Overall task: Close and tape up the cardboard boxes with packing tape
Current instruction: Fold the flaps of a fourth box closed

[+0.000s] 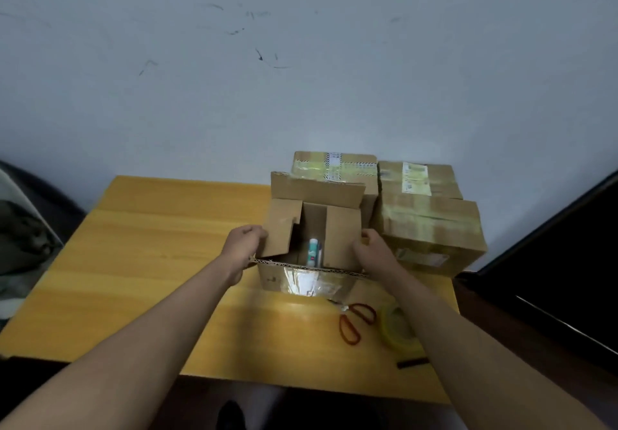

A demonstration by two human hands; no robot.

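One open cardboard box (311, 246) near the middle of the yellow table (150, 262), four flaps up or part-folded: far flap (316, 190) raised, left flap (284, 227) and right flap (342, 235) leaning inward, near flap (301, 279) folded outward and down, shiny with old tape. Inside, one white and teal tube-like item (313, 252), upright. Left hand (244, 247) at the left flap's outer edge, fingers curled round it. Right hand (374, 251) at the right flap's outer edge, fingers curled against the cardboard, thumb side hidden. Three closed, taped boxes just beside and behind: one (334, 165) directly behind the open box, one (419, 179) at the far right with a pale label, one larger (431, 232) to the right, touching or nearly touching the open box. On the table in front right: one pair of red-handled scissors (356, 321), one roll of clear tape (398, 327) partly behind the right forearm, one small dark stick (412, 362) near the table's edge.
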